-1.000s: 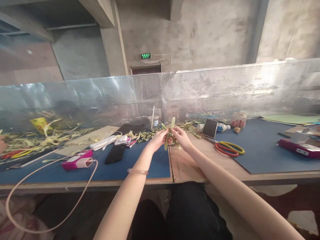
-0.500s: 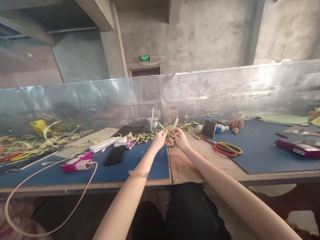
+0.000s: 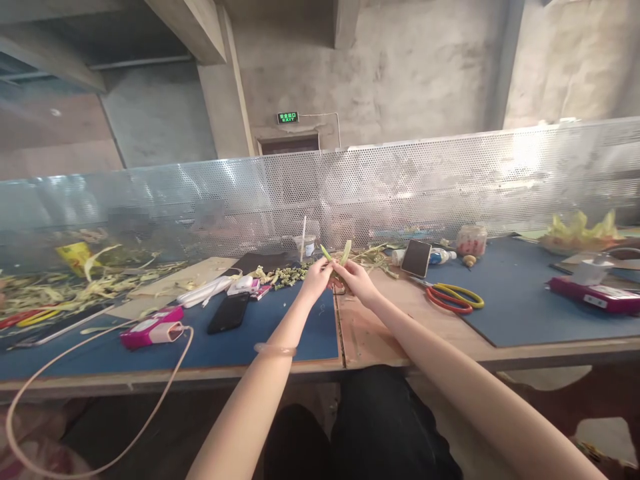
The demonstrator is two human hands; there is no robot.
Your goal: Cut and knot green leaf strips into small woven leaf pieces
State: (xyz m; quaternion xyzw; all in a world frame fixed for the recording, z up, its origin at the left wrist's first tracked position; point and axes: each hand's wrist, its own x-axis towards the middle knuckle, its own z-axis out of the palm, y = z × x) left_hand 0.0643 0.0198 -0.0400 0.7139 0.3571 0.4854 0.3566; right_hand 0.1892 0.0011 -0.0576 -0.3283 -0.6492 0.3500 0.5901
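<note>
Above the middle of the table, my left hand (image 3: 316, 280) and my right hand (image 3: 356, 280) meet, thumbs and fingers pinched on thin green plant strips. One narrow bright-green strip end (image 3: 325, 253) sticks up by my left fingers. A wider pale-green strip (image 3: 346, 251) rises from between the hands, at my right fingertips. Where the strips cross is hidden by my fingers. Just to the left lies a pile of small green knotted pieces (image 3: 287, 275). Loose dry strips (image 3: 375, 255) are scattered behind my right hand.
Red-and-yellow-handled scissors (image 3: 455, 298) lie to the right, near a propped phone (image 3: 416, 258) and a jar (image 3: 471, 241). On the left are a black phone (image 3: 229, 313), a pink device (image 3: 153, 328) with a looping cable, and heaped strips (image 3: 30, 290). A perforated metal screen (image 3: 400, 187) stands behind.
My right hand has moved left against my left hand, closing the small gap between them. The wide pale strip has shifted slightly left with it.
</note>
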